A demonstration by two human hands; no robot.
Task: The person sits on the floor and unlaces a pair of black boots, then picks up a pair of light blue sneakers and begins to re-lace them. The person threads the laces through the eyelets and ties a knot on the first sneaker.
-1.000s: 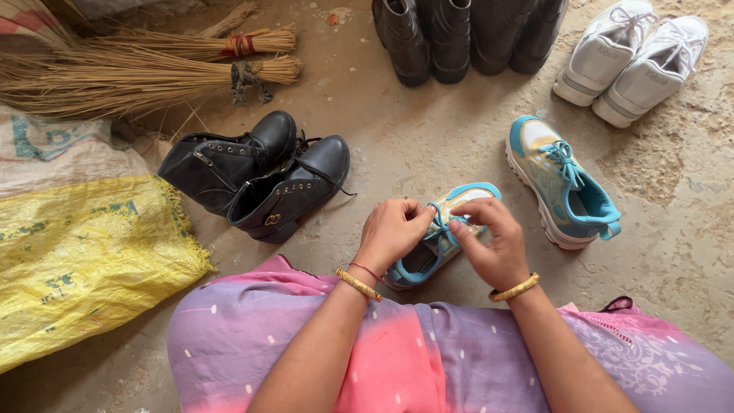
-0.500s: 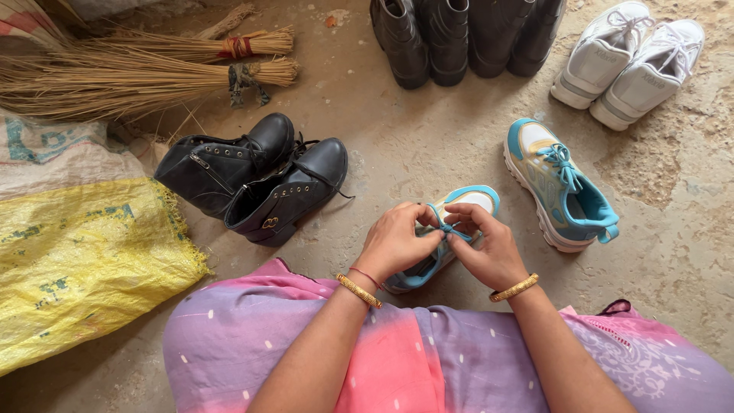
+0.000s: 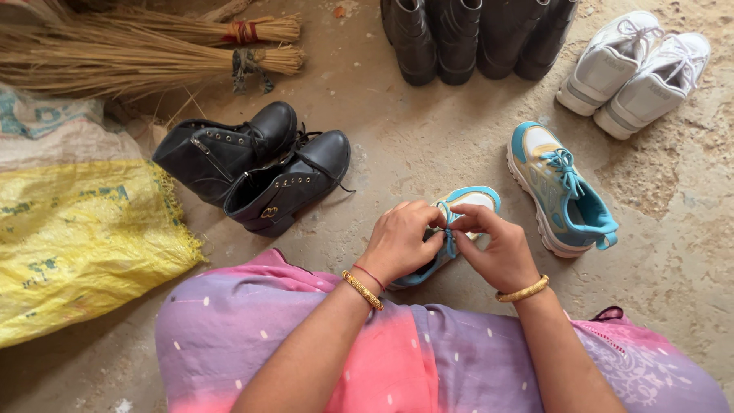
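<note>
A blue and yellow sneaker (image 3: 468,203) lies on the floor right in front of my lap. My left hand (image 3: 401,239) and my right hand (image 3: 497,246) meet over it, each pinching its blue lace (image 3: 449,235) between fingertips. Most of the shoe is hidden under my hands; only its toe and a strip of its blue side show. Its matching sneaker (image 3: 562,186), laced and tied, lies just to the right, toe pointing away from me.
A pair of black ankle boots (image 3: 261,170) lies to the left. Tall black boots (image 3: 474,34) and white sneakers (image 3: 636,65) stand at the far side. Straw brooms (image 3: 153,50) and a yellow woven sack (image 3: 80,241) fill the left. My pink and purple garment (image 3: 382,344) covers my lap.
My hands have drawn closer together over the sneaker, and the lace between my fingers now runs up and down instead of across. The view has shifted slightly.
</note>
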